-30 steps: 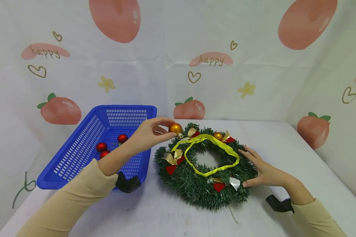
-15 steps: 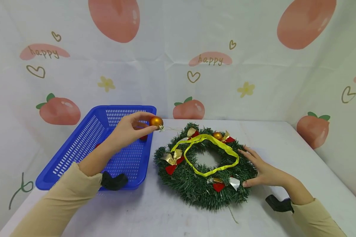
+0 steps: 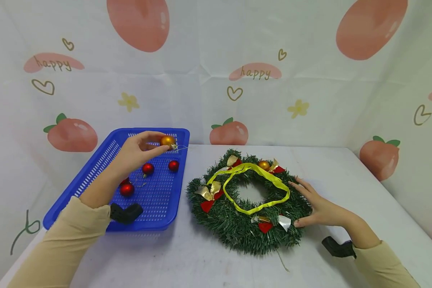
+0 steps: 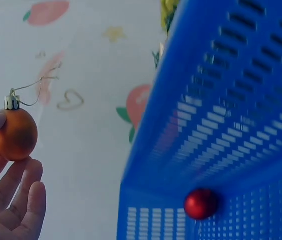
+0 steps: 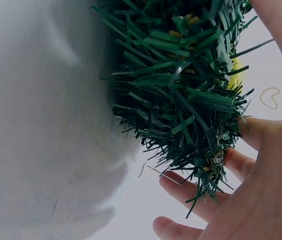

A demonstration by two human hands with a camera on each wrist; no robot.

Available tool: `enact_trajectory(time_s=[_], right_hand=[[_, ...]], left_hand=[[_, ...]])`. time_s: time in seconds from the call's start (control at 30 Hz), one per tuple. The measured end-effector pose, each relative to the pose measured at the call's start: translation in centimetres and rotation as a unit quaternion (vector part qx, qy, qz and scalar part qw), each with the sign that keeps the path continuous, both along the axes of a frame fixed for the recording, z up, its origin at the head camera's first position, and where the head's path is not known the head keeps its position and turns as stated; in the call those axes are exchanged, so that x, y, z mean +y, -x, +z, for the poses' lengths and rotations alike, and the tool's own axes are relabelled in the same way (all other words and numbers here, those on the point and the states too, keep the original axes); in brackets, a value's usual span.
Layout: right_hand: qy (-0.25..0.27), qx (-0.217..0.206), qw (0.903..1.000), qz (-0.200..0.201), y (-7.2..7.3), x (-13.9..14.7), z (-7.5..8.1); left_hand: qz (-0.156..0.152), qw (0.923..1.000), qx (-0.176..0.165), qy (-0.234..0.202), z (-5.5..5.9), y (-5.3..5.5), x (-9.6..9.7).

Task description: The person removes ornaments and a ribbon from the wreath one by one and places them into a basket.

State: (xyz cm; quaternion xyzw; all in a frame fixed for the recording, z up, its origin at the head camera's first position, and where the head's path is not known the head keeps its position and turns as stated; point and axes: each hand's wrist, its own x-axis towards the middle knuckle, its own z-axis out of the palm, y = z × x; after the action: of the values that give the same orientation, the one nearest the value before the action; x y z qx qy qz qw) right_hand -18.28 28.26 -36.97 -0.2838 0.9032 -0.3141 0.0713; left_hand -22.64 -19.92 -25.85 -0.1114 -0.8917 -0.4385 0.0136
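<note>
My left hand (image 3: 131,154) pinches a gold Christmas bauble (image 3: 168,141) between thumb and fingers, above the back part of the blue basket. In the left wrist view, a thin string loop rises from the silvery cap of the bauble (image 4: 14,134). On the right, my right hand (image 3: 324,210) rests with spread fingers against the side of a green tinsel wreath (image 3: 234,232). Its fingertips touch the outer bristles of the wreath (image 5: 181,95) in the right wrist view. Gold and red bows, another gold bauble (image 3: 264,165) and a yellow ribbon (image 3: 255,210) lie on the wreath.
The blue plastic basket (image 3: 171,218) stands left of the wreath with several red baubles (image 3: 148,169) inside. Its perforated walls slope up around them. A white cloth covers the table (image 3: 187,260), and a printed curtain (image 3: 201,100) hangs behind it.
My left hand has carried the gold bauble left, from the upper left edge of the wreath to over the basket. My right hand and the wreath have stayed put.
</note>
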Motion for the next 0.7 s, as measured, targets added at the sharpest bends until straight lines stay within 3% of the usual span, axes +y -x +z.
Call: enact_trajectory(time_s=[0.33, 0.7], right_hand=[[0.001, -0.007, 1.0, -0.003, 0.0, 0.0, 0.0], [-0.003, -0.001, 1.0, -0.006, 0.0, -0.1, 0.0]], left_hand=[[0.035, 0.9992, -0.022, 0.002, -0.6, 1.3, -2.2], [0.039, 0.9979, -0.042, 0.029, -1.1, 2.0, -4.3]])
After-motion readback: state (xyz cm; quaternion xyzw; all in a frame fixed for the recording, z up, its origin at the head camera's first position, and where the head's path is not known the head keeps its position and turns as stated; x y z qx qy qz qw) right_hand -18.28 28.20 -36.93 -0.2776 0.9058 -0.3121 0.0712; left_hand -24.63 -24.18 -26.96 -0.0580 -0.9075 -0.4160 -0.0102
